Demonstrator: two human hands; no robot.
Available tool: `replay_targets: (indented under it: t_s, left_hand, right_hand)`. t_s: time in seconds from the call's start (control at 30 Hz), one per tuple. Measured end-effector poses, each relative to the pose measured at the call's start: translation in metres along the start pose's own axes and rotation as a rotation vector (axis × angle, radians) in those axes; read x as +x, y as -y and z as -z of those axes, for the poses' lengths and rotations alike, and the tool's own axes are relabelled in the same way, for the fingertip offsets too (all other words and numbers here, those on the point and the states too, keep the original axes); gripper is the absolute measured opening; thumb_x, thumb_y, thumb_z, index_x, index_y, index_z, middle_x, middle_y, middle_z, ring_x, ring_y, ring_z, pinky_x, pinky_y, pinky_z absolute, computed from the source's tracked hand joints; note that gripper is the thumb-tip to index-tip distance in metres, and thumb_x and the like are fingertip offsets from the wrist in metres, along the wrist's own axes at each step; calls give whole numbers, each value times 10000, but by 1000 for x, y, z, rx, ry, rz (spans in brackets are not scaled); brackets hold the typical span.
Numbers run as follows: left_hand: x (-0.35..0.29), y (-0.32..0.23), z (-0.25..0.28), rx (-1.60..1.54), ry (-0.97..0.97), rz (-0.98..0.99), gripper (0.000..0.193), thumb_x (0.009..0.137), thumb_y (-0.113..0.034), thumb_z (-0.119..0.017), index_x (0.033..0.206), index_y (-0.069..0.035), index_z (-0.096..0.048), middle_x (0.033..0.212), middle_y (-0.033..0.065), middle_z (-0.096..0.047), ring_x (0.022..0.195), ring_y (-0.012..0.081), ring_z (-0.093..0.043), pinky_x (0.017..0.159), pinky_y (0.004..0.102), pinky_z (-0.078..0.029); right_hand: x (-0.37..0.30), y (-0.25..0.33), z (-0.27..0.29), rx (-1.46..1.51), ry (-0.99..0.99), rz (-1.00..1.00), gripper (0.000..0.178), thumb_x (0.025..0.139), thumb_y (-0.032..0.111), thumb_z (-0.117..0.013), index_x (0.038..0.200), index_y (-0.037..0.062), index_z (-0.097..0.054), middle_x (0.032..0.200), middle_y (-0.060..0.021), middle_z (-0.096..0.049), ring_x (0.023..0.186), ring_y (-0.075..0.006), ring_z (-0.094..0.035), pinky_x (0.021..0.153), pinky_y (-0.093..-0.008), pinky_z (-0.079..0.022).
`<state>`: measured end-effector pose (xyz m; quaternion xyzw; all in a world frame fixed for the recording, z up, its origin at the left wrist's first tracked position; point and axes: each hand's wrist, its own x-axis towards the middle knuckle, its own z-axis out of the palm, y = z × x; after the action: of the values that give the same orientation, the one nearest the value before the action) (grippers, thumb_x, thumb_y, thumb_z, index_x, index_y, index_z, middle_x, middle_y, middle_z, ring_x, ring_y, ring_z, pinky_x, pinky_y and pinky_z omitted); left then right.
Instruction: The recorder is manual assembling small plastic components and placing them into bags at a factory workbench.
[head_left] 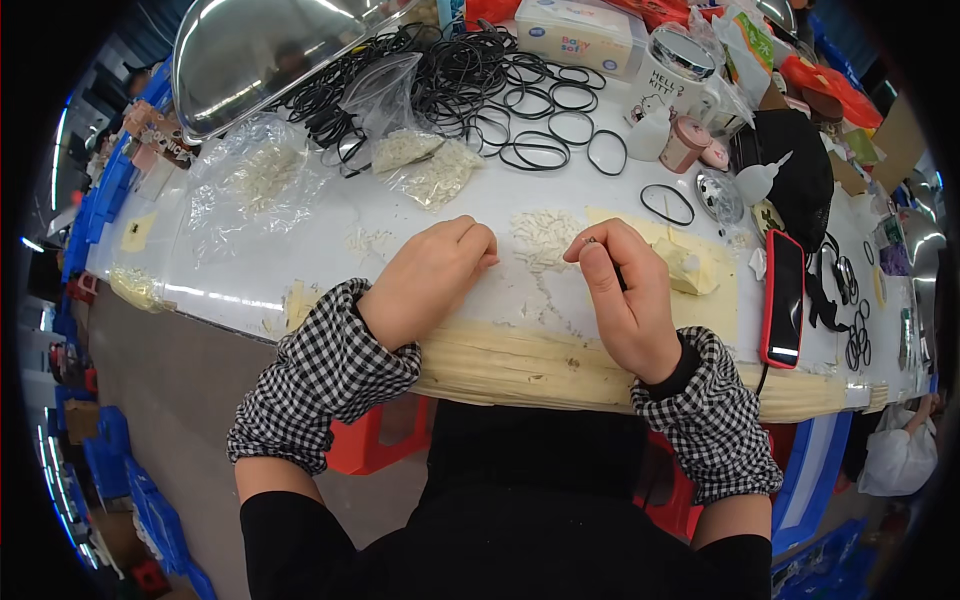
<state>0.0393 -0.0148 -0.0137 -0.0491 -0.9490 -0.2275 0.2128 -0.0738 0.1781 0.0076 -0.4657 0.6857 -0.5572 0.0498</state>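
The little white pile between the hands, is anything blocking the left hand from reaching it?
Nothing visible is in the way: the white pile lies just right of the left hand. The black loops lie farther back.

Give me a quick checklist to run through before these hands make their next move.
1. Left hand empty: cannot tell; its curled fingers hide the palm.
2. Right hand gripping something: ok; a small dark item shows at its fingertips.
3. Hands apart: ok, a gap lies between them.
4. Small white pieces all in one heap: not ok; some lie scattered.
5. Red-cased phone clear of the right hand: ok.
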Motion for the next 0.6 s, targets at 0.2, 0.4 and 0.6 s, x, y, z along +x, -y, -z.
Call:
replay_targets:
  t_s: [0.2,0.4,0.6]
  left_hand:
    - [2,-1,2,-67,15,-52,111,811,-46,-646,874,9,-573,829,128,-610,750,254,-624,663,325,-516]
    - [18,-29,12,-919,82,262,47,846,18,-629,861,21,-585,861,45,-621,788,90,-612,697,217,-519]
    - [30,-23,7,-1172,66,335,191,846,-20,-654,995,32,-547,893,77,-630,782,91,-623,708,219,-536]
  right_hand:
    - [1,3,3,-35,62,-63,163,884,150,-628,888,-8,-589,705,-54,-512,575,-133,-428,516,-259,-354]
    - [6,13,7,-216,126,130,130,810,53,-674,927,11,-637,733,-64,-570,561,-157,-511,495,-257,-406]
    - [12,22,12,-241,111,14,98,820,50,-673,904,12,-639,713,-62,-568,554,-124,-492,469,-240,-369]
